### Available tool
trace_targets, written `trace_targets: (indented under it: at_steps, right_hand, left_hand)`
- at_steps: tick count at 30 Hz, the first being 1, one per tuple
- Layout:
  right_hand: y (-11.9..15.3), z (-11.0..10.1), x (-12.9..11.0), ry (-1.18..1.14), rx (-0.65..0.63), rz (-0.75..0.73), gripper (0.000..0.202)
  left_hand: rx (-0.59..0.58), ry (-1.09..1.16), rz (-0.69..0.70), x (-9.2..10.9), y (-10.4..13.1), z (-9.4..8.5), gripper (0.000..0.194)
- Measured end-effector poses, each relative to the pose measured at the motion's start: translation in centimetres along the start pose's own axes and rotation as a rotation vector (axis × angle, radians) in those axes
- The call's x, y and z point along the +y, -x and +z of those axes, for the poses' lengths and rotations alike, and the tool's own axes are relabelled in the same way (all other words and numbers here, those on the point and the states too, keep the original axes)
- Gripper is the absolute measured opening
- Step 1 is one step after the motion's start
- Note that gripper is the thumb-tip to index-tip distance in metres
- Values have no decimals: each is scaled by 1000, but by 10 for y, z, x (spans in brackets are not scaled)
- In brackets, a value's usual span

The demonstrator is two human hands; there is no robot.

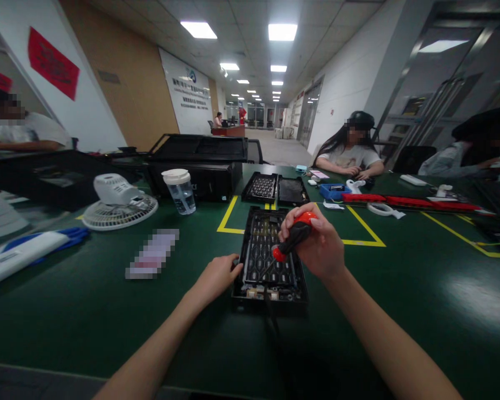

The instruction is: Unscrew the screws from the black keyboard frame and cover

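Observation:
A black rectangular case lies on the green table in front of me, with rows of hexagonal cells inside and small parts along its near end. My left hand grips the case's left edge, its fingers curled against the side. Above the right part of the case, my right hand is closed around the red and black handle of a screwdriver. The screwdriver's thin shaft slants down to the left over the cells. Whether its tip touches anything I cannot tell.
Behind the case lie two similar open black trays. To the left are a lidded water cup, a white fan and a blurred flat object. A blue box and tape roll sit right. Several people sit around.

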State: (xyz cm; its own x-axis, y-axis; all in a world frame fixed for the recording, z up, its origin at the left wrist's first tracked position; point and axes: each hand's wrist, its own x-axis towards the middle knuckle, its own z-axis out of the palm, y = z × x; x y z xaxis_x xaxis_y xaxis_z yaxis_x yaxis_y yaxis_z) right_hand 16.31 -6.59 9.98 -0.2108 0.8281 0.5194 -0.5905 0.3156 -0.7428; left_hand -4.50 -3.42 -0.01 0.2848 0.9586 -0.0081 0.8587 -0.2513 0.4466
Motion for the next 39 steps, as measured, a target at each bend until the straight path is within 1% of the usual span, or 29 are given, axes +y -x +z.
trace_targets:
  at_steps: [3,8,13,19,25,39]
  right_hand:
    - [-2,-1,8,31,9,-8,11]
    - [-5,-2,21,26,18,-10,10]
    - [-5,-1,28,33,27,15,7]
    - [-4,0,34,44,35,0,7]
    - [-3,3,38,51,28,6,6]
    - [-2,5,39,64,3,6,7]
  left_hand:
    - [3,-64,43,3,0,3,32]
    - [20,-118,33,5,-1,10,29]
    - [32,-122,27,5,-1,13,28]
    - [38,-110,10,4,-1,14,26]
    - [55,-110,39,0,-1,15,25]
    - [58,-103,40,1,0,15,24]
